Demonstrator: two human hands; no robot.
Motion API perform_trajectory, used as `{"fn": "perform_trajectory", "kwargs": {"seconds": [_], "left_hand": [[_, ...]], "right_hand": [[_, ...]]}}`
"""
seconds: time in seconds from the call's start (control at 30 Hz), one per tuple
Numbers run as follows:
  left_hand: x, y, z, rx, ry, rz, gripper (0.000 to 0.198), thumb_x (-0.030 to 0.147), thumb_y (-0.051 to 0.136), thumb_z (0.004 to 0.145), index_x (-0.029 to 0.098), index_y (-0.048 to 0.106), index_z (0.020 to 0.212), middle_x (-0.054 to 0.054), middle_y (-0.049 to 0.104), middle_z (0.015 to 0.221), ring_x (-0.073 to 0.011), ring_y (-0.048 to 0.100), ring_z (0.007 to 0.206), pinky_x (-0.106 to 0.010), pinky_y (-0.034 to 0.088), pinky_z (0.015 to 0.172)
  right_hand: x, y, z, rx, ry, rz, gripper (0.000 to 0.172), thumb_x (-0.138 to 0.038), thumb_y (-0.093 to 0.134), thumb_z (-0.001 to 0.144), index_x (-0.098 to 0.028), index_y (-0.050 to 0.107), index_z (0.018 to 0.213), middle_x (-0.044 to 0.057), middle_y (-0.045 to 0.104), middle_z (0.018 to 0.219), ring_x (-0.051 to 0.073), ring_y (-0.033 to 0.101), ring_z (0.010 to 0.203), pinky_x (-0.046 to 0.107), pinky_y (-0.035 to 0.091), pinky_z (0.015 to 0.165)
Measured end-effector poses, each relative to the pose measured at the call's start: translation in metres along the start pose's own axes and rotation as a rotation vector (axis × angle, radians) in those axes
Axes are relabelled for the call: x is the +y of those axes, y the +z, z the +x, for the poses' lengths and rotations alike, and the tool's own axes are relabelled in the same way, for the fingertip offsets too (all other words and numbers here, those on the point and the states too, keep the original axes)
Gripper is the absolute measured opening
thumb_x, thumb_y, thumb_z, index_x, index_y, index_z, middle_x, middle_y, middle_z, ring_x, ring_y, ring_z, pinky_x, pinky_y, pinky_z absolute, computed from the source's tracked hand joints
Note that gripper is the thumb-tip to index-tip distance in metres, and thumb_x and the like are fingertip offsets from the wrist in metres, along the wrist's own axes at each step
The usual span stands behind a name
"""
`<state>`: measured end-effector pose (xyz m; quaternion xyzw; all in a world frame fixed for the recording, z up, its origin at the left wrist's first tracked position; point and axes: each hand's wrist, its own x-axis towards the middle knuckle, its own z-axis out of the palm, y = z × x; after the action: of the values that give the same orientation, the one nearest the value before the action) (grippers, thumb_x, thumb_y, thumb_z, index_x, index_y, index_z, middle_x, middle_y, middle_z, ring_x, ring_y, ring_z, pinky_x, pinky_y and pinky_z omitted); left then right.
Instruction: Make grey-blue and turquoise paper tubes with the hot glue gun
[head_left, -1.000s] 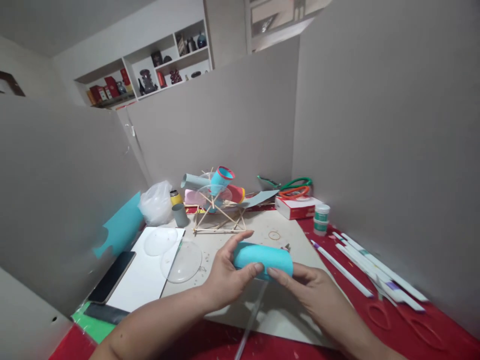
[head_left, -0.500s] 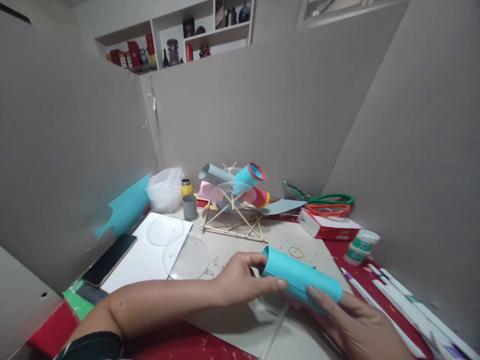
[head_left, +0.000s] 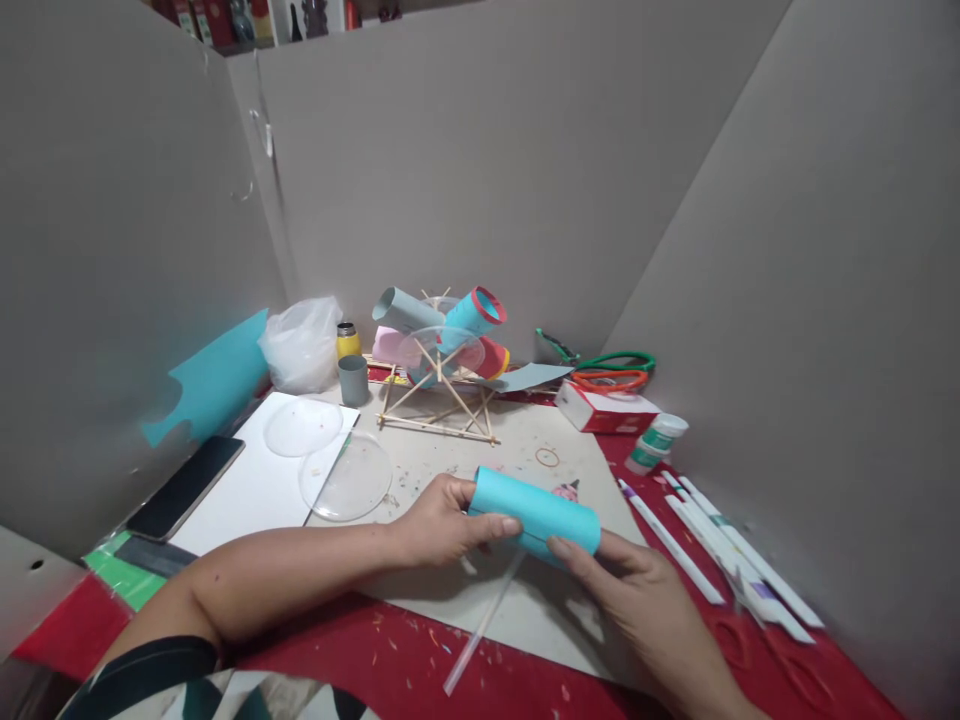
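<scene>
A blue paper tube (head_left: 536, 508) is held level above the front of the grey board (head_left: 420, 590). Round its left end are the fingers of my left hand (head_left: 450, 520), with the thumb on the tube's near side. My right hand (head_left: 637, 590) grips the other end, its thumb along the lower seam and some fingers hidden behind or inside the tube. A clear stick (head_left: 480, 632) slants down beneath the tube. Behind stands a wooden stick frame (head_left: 439, 430) bearing clear discs and several coloured paper tubes, among them a blue one with a red rim (head_left: 471, 315).
To the left are two clear discs (head_left: 345, 475), white paper (head_left: 217, 510), a phone (head_left: 187, 488), a grey tube (head_left: 353, 381) and a plastic bag (head_left: 301, 345). At right are a red-white box (head_left: 606, 408), small tubs (head_left: 657, 443), white markers (head_left: 671, 542) and scissors (head_left: 772, 645).
The view has tilted down and shifted, so the table's things appear higher and further left. Both hands still hold the blue tube, now shown more to the left. Scissors have come into view at right.
</scene>
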<state>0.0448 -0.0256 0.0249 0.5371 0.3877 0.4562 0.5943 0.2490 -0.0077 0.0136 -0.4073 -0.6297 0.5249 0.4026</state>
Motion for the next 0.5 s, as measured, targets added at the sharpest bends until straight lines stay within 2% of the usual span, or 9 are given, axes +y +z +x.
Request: {"fn": "perform_trajectory", "kwargs": {"seconds": [0.3,0.5], "left_hand": [[0.003,0.004,-0.006,-0.004,-0.015,0.043,0.052,0.06,0.078,0.06,0.01,0.066,0.072,0.002,0.055,0.061,-0.0068,0.048,0.053,-0.02,0.044,0.052],[0.001,0.001,-0.006,0.001,-0.012,0.047,0.051,0.059,0.077,0.064,0.01,0.067,0.074,0.0,0.056,0.063,-0.0077,0.048,0.054,-0.021,0.042,0.053]], "right_hand": [[0.0,0.002,-0.003,-0.005,-0.032,-0.038,0.039,-0.048,0.074,0.072,-0.019,0.079,0.098,0.008,0.077,0.086,0.027,0.071,0.08,0.033,0.057,0.077],[-0.009,0.006,0.001,-0.09,0.006,0.029,0.041,-0.047,0.077,0.068,-0.019,0.08,0.097,0.009,0.077,0.088,0.031,0.07,0.087,0.038,0.055,0.083]]}}
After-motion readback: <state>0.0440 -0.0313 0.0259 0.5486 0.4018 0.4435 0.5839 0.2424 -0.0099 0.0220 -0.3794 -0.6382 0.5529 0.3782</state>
